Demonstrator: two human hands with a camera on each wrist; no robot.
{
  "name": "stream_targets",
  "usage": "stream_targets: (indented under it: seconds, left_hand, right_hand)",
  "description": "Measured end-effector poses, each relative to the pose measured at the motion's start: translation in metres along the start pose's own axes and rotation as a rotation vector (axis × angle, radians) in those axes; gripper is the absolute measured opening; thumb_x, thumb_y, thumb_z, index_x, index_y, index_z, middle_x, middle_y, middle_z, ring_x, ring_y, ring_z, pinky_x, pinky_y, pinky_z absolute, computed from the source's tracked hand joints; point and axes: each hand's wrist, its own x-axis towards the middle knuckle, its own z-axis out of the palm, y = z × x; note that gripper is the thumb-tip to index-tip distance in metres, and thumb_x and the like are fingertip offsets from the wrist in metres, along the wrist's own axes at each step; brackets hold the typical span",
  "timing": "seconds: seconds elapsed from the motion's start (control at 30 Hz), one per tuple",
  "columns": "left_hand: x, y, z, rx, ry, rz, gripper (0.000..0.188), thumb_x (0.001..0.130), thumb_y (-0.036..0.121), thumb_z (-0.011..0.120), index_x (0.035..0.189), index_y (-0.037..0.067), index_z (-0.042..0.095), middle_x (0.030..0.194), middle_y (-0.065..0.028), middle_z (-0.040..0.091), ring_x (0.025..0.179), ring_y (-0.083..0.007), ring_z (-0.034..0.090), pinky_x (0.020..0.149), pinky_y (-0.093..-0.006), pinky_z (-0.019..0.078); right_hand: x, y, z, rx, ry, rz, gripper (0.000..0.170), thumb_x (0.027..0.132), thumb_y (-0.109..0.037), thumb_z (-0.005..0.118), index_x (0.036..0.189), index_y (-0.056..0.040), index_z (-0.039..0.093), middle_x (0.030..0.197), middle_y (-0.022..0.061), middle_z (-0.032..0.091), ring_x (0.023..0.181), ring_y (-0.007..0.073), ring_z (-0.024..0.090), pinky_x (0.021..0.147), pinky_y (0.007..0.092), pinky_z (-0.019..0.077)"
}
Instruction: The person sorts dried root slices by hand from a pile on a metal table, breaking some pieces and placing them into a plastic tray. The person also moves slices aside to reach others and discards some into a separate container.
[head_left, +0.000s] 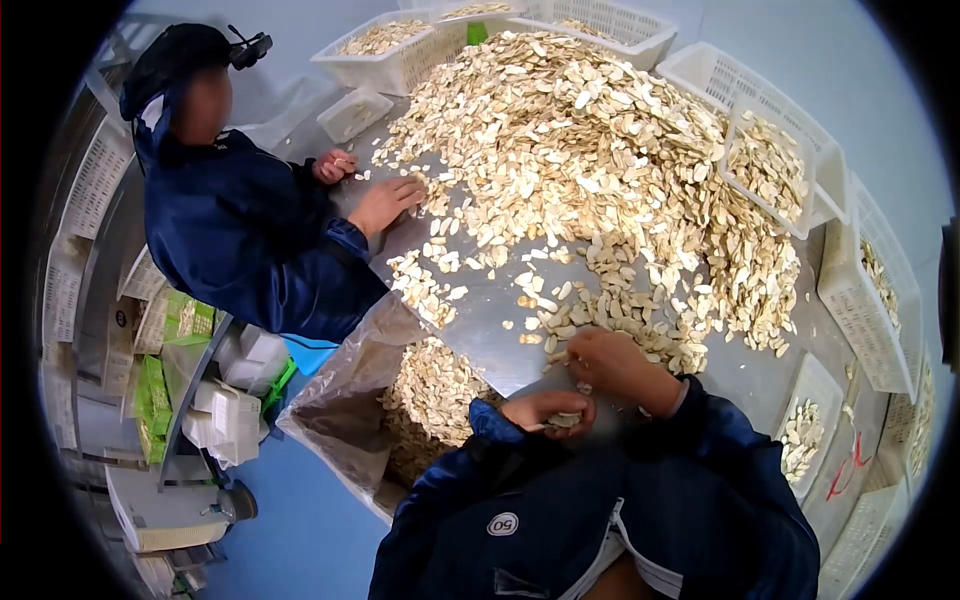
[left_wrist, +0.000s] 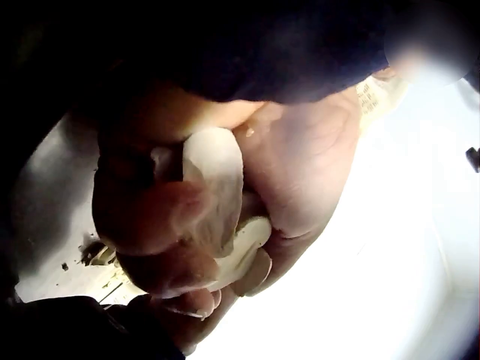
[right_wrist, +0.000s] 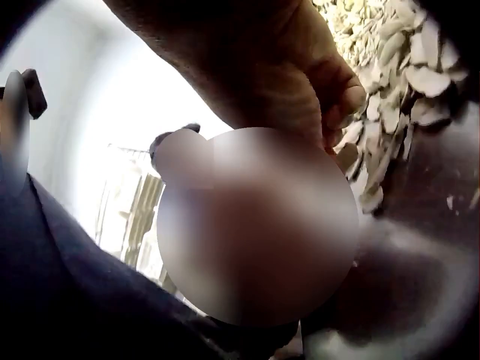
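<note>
- Metal tabletop [head_left: 480, 335], pale walls around; big heap of pale oval slices [head_left: 570, 130] covered much of it.
- Left hand [head_left: 550, 412]: in front of the heap, just off its near edge. Fingers curled round a few held slices [left_wrist: 214, 180]; left wrist view showed them stacked between fingers and palm, one lying across the others.
- Right hand [head_left: 622, 368]: just beside the left, right at the heap's near edge, fingers bent down. Could not tell whether it pinched a slice; a round blur covered much of the right wrist view.
- Loose slices [head_left: 420, 285] lay scattered left of the heap, some overlapping, some apart.
- Clear plastic liner [head_left: 340, 430], front-left of the heap and below table level, with many more slices inside.
- Second person [head_left: 240, 220], navy jacket and dark cap, stood left of the heap, arms toward it.
- White perforated basket [head_left: 865, 335] right of the heap, slices inside; another white basket [head_left: 420, 62] behind the heap, slices also in it.
- Small white tray [head_left: 822, 375], front-right of the heap, slices in its near part; red cord [head_left: 850, 468] just beside it.
- Green crates [head_left: 152, 400] well left of the heap, beyond the blue floor [head_left: 270, 535].
</note>
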Motion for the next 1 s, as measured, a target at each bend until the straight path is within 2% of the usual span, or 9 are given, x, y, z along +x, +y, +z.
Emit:
stream_targets:
  seconds: [0.07, 0.17, 0.27, 0.4, 0.53, 0.67, 0.87, 0.9, 1.0]
  left_hand:
    - [0.003, 0.003, 0.009, 0.245, 0.13, 0.221, 0.038, 0.106, 0.038, 0.042, 0.096, 0.004, 0.057, 0.081, -0.0025, 0.053, 0.06, -0.007, 0.047, 0.047, -0.02, 0.0353]
    - [0.022, -0.014, -0.01, -0.738, 0.015, 0.054, 0.034, 0.107, 0.036, 0.039, 0.108, 0.006, 0.056, 0.085, -0.0024, 0.057, 0.064, -0.008, 0.049, 0.044, -0.0202, 0.0359]
    - [0.036, 0.005, 0.007, -0.875, 0.366, -0.02, 0.035, 0.107, 0.035, 0.038, 0.112, 0.007, 0.058, 0.09, -0.0035, 0.061, 0.067, -0.012, 0.053, 0.043, -0.0202, 0.0364]
    - [0.053, 0.01, 0.008, -0.872, 0.404, 0.043, 0.033, 0.103, 0.034, 0.047, 0.118, 0.007, 0.06, 0.101, -0.0094, 0.066, 0.084, -0.021, 0.063, 0.048, -0.0226, 0.0483]
    - [0.066, 0.02, 0.021, -0.856, 0.543, 0.065, 0.03, 0.101, 0.031, 0.051, 0.114, 0.006, 0.062, 0.11, -0.0131, 0.067, 0.1, -0.0284, 0.066, 0.075, -0.0352, 0.0581]
    - [0.102, 0.037, 0.043, -0.698, 0.5, 0.085, 0.029, 0.101, 0.029, 0.049, 0.112, 0.006, 0.063, 0.112, -0.0138, 0.068, 0.106, -0.0302, 0.066, 0.095, -0.0471, 0.0548]
    - [0.202, 0.054, 0.125, -0.653, 0.351, -0.158, 0.028, 0.102, 0.025, 0.047, 0.112, 0.004, 0.062, 0.114, -0.0134, 0.067, 0.112, -0.0322, 0.062, 0.103, -0.0503, 0.0493]
    - [0.219, 0.045, 0.129, -0.586, 0.411, -0.235, 0.029, 0.102, 0.027, 0.046, 0.109, 0.005, 0.063, 0.113, -0.016, 0.066, 0.11, -0.0319, 0.062, 0.105, -0.0503, 0.0474]
    - [0.278, 0.018, 0.15, -0.585, 0.151, -0.325, 0.033, 0.103, 0.031, 0.043, 0.118, 0.004, 0.057, 0.121, -0.0201, 0.062, 0.117, -0.0338, 0.059, 0.108, -0.0507, 0.0436]
  right_hand:
    - [-0.008, -0.001, -0.023, 0.085, 0.175, 0.055, 0.011, 0.085, -0.019, 0.066, 0.09, -0.0097, 0.064, 0.087, 0.0086, 0.063, 0.086, 0.0312, 0.064, 0.07, 0.0416, 0.0527]
    - [-0.024, -0.01, -0.052, 0.167, 0.278, 0.021, 0.015, 0.085, -0.021, 0.07, 0.093, -0.0098, 0.065, 0.088, 0.0089, 0.064, 0.085, 0.0316, 0.064, 0.069, 0.0418, 0.0519]
    - [-0.043, -0.02, -0.068, 0.259, 0.255, 0.033, 0.019, 0.086, -0.023, 0.072, 0.099, -0.0093, 0.067, 0.088, 0.0085, 0.064, 0.081, 0.028, 0.065, 0.068, 0.0392, 0.0518]
    - [-0.078, -0.013, -0.073, 0.374, 0.349, 0.248, 0.018, 0.086, -0.019, 0.072, 0.1, -0.0066, 0.069, 0.084, 0.0083, 0.065, 0.075, 0.0235, 0.065, 0.066, 0.0351, 0.0519]
    - [-0.129, 0.005, -0.062, 0.592, 0.35, 0.433, 0.018, 0.089, -0.016, 0.069, 0.102, -0.0036, 0.07, 0.082, 0.0101, 0.067, 0.072, 0.0197, 0.065, 0.065, 0.0314, 0.0516]
    - [-0.18, 0.015, -0.042, 0.691, 0.503, 0.438, 0.02, 0.092, -0.017, 0.067, 0.105, -0.0023, 0.069, 0.084, 0.012, 0.069, 0.071, 0.0194, 0.065, 0.068, 0.0323, 0.0514]
    - [-0.246, 0.014, -0.027, 0.7, 0.529, 0.504, 0.022, 0.094, -0.024, 0.063, 0.106, -0.0069, 0.069, 0.081, 0.0107, 0.068, 0.07, 0.0215, 0.064, 0.067, 0.0359, 0.0501]
    - [-0.251, 0.016, -0.017, 0.726, 0.558, 0.457, 0.024, 0.093, -0.026, 0.062, 0.108, -0.0074, 0.068, 0.081, 0.0109, 0.067, 0.07, 0.0237, 0.064, 0.068, 0.0375, 0.0503]
    - [-0.267, 0.016, -0.022, 0.762, 0.569, 0.449, 0.025, 0.093, -0.025, 0.062, 0.109, -0.0069, 0.068, 0.084, 0.0117, 0.068, 0.074, 0.026, 0.065, 0.07, 0.0384, 0.0502]
